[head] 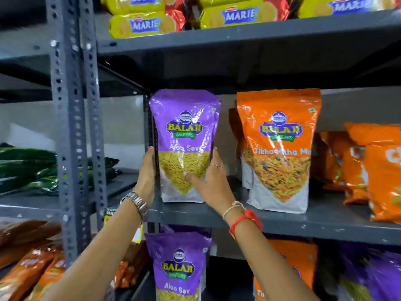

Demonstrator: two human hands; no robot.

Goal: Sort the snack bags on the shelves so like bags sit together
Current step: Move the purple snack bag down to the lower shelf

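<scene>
A purple Aloo Sev bag (184, 131) stands upright at the left end of the middle shelf (282, 222). My left hand (147, 177) presses flat against its left side. My right hand (211, 179) grips its right side, thumb across the front. To its right stands an orange Tikha Mitha Mix bag (280, 148) with more orange bags behind it. On the shelf below, another purple Aloo Sev bag (179, 266) stands upright, with an orange bag (299, 259) and a blurred purple bag (373, 274) to its right.
Yellow Marie biscuit packs (141, 23) lie on the top shelf. Orange chip bags (373, 170) fill the right of the middle shelf. Grey slotted uprights (69, 127) stand at left, with green bags (28, 168) and orange-brown bags (28, 263) on the neighbouring rack.
</scene>
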